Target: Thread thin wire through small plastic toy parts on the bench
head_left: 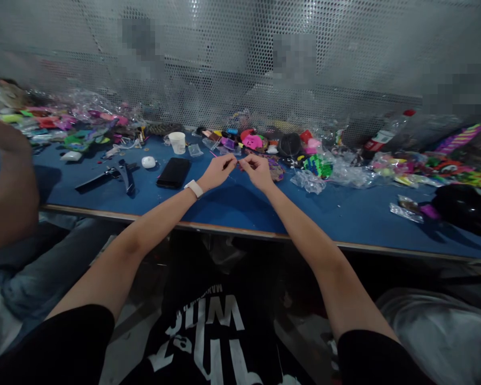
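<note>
My left hand (218,171) and my right hand (256,170) meet over the blue table (232,206), fingertips pinched together on a tiny item (239,161) too small to identify. A white band sits on my left wrist (193,188). Just past my fingers lie a purple patterned piece (276,171) and a pink toy part (251,141). A black phone (173,172) lies flat to the left of my left hand.
A white cup (178,142), a white oval case (148,162) and black scissors-like tools (120,175) lie at left. Colourful small parts and clear plastic bags (344,168) line the back. A bottle (385,136) lies at right. Another person's arm (8,182) is at far left.
</note>
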The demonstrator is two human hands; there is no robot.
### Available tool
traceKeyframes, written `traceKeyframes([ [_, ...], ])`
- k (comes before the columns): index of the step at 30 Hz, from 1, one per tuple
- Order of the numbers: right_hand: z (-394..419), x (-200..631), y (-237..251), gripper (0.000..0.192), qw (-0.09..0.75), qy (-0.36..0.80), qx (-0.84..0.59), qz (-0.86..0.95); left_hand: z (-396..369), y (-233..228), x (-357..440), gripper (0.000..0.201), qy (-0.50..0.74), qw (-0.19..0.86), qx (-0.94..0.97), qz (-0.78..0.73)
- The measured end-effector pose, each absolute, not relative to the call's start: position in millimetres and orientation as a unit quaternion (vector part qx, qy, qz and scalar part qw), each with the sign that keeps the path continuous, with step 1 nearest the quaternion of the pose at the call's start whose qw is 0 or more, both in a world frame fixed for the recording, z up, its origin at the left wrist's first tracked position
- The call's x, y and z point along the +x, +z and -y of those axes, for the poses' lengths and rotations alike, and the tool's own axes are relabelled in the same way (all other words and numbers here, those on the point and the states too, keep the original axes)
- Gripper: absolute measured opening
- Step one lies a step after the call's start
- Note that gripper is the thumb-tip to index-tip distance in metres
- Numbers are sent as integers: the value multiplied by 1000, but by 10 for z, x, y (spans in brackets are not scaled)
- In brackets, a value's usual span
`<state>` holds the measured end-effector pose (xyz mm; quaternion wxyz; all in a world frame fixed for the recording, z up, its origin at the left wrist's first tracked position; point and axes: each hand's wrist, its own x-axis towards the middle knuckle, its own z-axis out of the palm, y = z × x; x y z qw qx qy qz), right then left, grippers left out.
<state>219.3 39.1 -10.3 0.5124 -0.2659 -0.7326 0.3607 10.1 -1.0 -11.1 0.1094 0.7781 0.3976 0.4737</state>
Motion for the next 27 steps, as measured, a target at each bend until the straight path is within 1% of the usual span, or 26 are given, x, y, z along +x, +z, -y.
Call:
traceKeyframes([
  [10,-390,2123,-194,76,516,508,-247,644,42,-122,92,30,406,-17,818,-408],
  [14,-378,2137,-176,67,509,562,-231,610,78,-106,113,31,401,-11,823,-401],
  [17,-370,2166,-142,65,491,582,-238,603,122,-91,148,28,414,43,823,-387],
  [20,-369,2173,-106,72,501,542,-253,626,151,-79,184,28,449,114,796,-390],
  [23,-355,2175,-58,76,514,468,-269,666,137,-80,196,36,471,169,772,-392],
  [25,-330,2202,-14,77,508,419,-275,700,107,-85,190,40,473,195,765,-391],
  [27,-297,2252,35,77,497,368,-278,735,74,-88,181,39,473,202,763,-392],
])
